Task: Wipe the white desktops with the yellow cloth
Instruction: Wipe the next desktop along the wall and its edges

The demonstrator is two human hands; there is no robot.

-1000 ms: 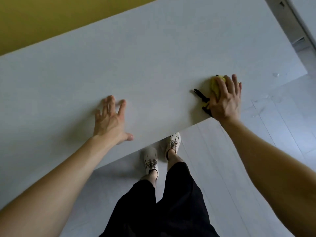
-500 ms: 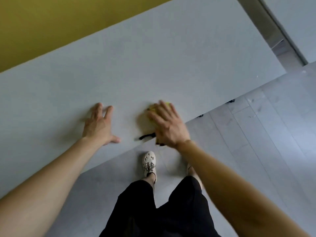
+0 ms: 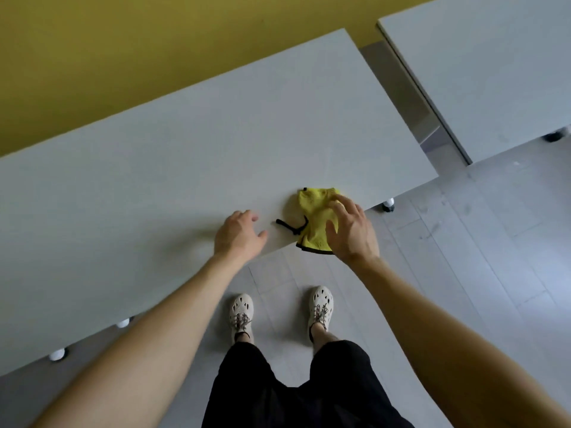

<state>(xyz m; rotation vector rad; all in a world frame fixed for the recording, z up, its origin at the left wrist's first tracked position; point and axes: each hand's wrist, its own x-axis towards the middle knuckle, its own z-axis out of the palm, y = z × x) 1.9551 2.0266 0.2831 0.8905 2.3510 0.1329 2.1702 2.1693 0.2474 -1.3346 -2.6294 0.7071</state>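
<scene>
Yellow cloth (image 3: 313,217) sits crumpled on the near edge of the white desktop (image 3: 185,156), one black-trimmed corner hanging just past the rim. From the left on my feed, the left hand (image 3: 239,236) is over the desktop just beside the cloth's black loop (image 3: 290,227), fingers loosely curled, holding nothing. The right hand (image 3: 352,233) is spread slack over the cloth's right side, gripping nothing; whether it touches I cannot tell. A second white desktop (image 3: 479,72) stands apart at far right.
</scene>
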